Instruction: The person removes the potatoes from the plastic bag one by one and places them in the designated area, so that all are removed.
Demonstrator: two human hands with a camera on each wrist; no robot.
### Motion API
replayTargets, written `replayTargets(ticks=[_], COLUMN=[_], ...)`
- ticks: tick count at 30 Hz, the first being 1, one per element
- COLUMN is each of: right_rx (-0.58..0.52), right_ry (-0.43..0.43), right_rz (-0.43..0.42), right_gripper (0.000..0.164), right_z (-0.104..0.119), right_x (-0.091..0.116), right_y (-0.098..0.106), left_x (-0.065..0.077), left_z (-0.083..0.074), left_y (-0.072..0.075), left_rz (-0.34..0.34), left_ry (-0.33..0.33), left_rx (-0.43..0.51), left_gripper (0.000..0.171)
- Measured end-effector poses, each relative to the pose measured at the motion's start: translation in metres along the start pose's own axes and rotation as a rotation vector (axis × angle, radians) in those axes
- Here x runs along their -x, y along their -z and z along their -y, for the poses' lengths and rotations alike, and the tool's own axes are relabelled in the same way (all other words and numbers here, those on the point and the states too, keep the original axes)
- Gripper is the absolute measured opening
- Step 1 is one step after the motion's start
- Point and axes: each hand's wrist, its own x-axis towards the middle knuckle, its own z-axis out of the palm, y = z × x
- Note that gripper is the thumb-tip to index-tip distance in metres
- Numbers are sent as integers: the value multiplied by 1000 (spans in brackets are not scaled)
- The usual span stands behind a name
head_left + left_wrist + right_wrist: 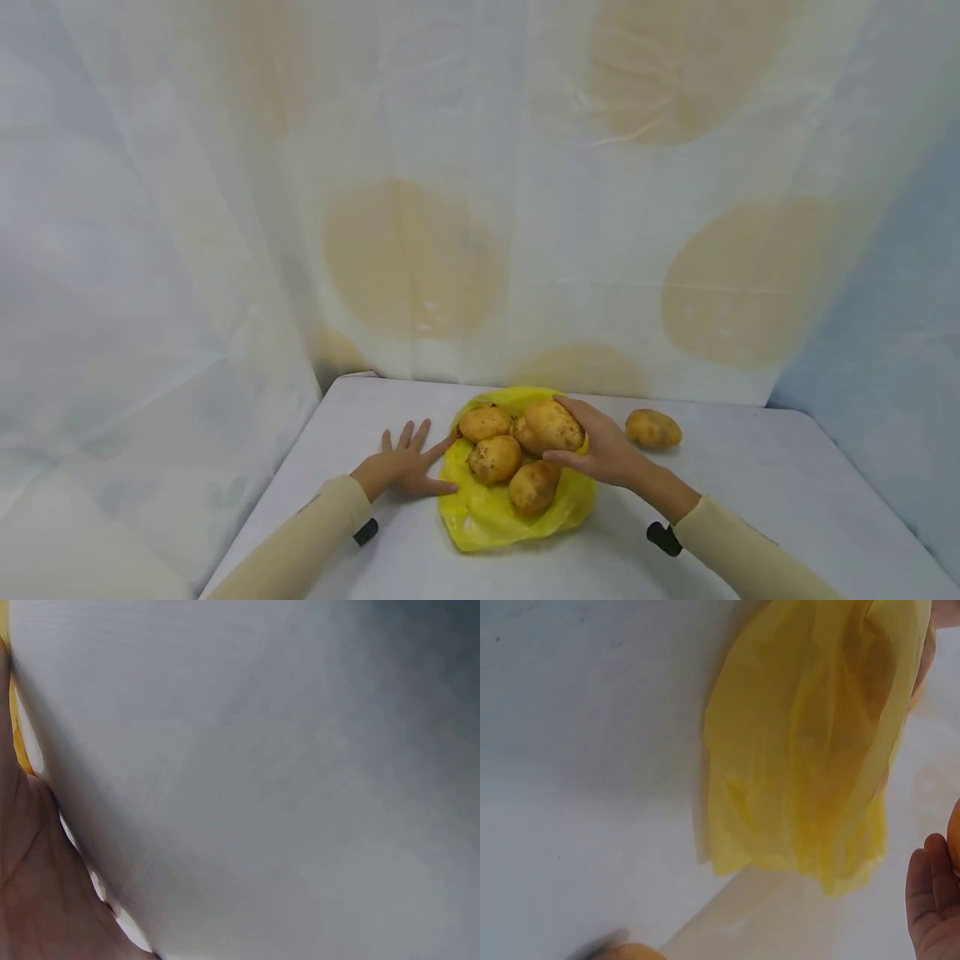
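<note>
A yellow plastic bag (480, 521) lies opened out on the table, with several potatoes in it, such as one potato (495, 460) near its middle. My right hand (606, 454) grips another potato (553, 425) over the bag's right side, thumb below and fingers above. In the right wrist view that hand (934, 907) shows at the right edge, beside the upright wall of the bag (761, 757). My left hand (405, 471) rests with spread, straight fingers at the bag's left edge. Only part of its palm (37, 877) appears in the left wrist view.
One loose potato (652, 429) lies on the white table (765, 492) to the right of my right hand. A pale curtain with tan circles (570, 250) hangs behind the table, and white sheeting (150, 333) stands along the left.
</note>
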Motion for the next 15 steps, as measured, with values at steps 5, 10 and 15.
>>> replayTargets(ticks=[5,10,15], right_rx=[-23,-40,-21], right_ry=[-7,-15,-22], right_rz=[-27,-42,-76], right_gripper=[86,83,80], right_z=[-4,-9,-17], right_x=[3,8,13], right_y=[9,17,23], left_x=[-2,-7,-10], left_z=[0,-1,-1], left_y=[-1,-4,-6], left_rz=[1,0,6], left_ry=[-3,-4,-4], left_rx=[6,2,-3], left_gripper=[99,100,100])
